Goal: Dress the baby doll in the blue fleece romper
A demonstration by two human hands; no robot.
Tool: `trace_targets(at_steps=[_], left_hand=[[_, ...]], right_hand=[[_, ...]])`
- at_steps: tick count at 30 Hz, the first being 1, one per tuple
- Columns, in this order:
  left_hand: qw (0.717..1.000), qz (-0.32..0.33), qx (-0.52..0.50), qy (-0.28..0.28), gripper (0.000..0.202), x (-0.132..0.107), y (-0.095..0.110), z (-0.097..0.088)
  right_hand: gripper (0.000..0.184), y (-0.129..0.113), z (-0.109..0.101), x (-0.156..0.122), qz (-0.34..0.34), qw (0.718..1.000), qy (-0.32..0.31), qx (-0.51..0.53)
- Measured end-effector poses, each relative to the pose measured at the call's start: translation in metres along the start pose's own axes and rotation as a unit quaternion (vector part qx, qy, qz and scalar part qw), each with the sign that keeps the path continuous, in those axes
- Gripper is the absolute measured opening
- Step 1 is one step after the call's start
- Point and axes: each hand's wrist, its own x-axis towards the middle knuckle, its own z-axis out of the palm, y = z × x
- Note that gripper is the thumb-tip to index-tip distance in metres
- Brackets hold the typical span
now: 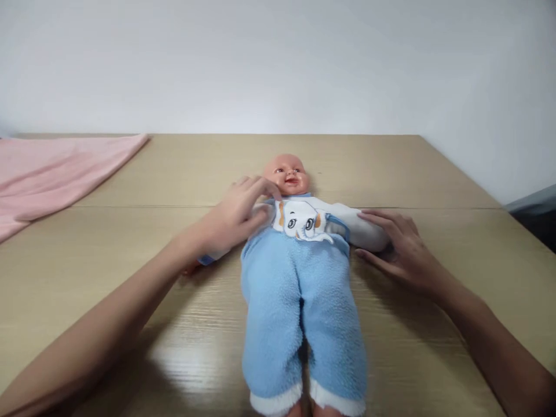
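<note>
A baby doll [287, 172] lies on its back, its head away from me. It wears light-blue fleece overalls [278, 289] with a white elephant-face bib [299, 220] over a white long-sleeved top. At the doll's shoulder on the left side, my left hand [238, 211] has its finger and thumb closed at the edge of the overalls; exactly what they pinch is partly hidden. My right hand [402, 249] cups the doll's sleeved arm [367, 227] on the right, fingers above and thumb below. A blue strap [339, 223] lies loose beside the bib there.
Under the doll is a light wooden table [208, 359] with a seam running across it. A pink cloth [56, 174] is spread at the far left. Behind the table rises a plain pale wall [278, 69]. Something dark [538, 214] shows beyond the right edge.
</note>
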Motion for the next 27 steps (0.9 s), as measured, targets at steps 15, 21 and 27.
trace_targets(at_steps=[15,21,27], left_hand=[[0.985,0.083,0.105,-0.111,0.022,0.087,0.037,0.096],[0.976,0.174,-0.004,-0.131,0.019,0.079,0.046,0.091],[0.965,0.235,-0.103,-0.047,0.020,0.071,0.041,0.092]], right_hand=[[0.031,0.036,-0.039,-0.009,0.165,0.951,0.021,0.262],[0.048,0.009,-0.033,0.029,0.136,0.921,0.117,0.346],[0.044,-0.013,-0.039,0.056,0.084,0.912,0.043,0.400]])
